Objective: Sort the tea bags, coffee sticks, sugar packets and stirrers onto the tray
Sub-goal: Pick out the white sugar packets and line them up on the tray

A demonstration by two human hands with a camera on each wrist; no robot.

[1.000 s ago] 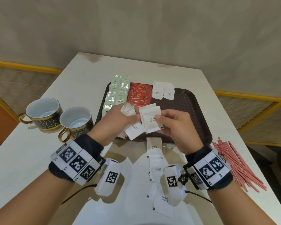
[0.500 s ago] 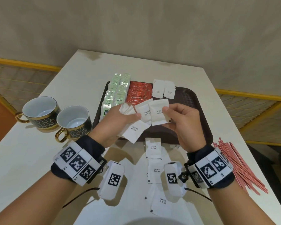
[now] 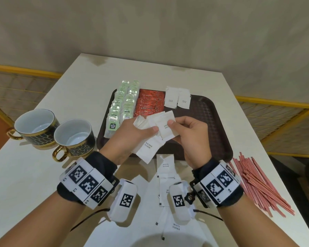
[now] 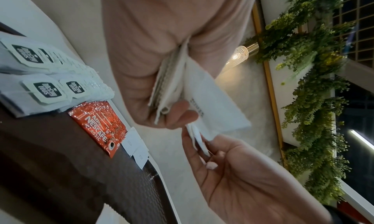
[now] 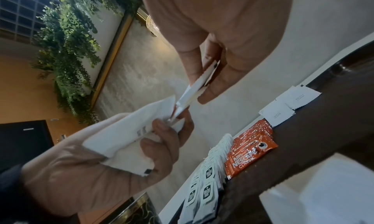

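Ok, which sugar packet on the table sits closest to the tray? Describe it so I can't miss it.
Start at the dark brown plastic tray on the white table. Just off its near edge, between the wrists, lies a white paper sugar packet. Unlike the packets nearer the person, its "WHITE SUGAR" print is fully uncovered and its top edge almost meets the tray.

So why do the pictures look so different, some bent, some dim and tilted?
Head view: wide lens bows the table edges; lighting is even, with soft shadows under the cups. Left wrist view: rotated, dim, the left hand looms close and soft; a wall lamp glares. Right wrist view: also rotated and dim, foil on the coffee sticks glints.
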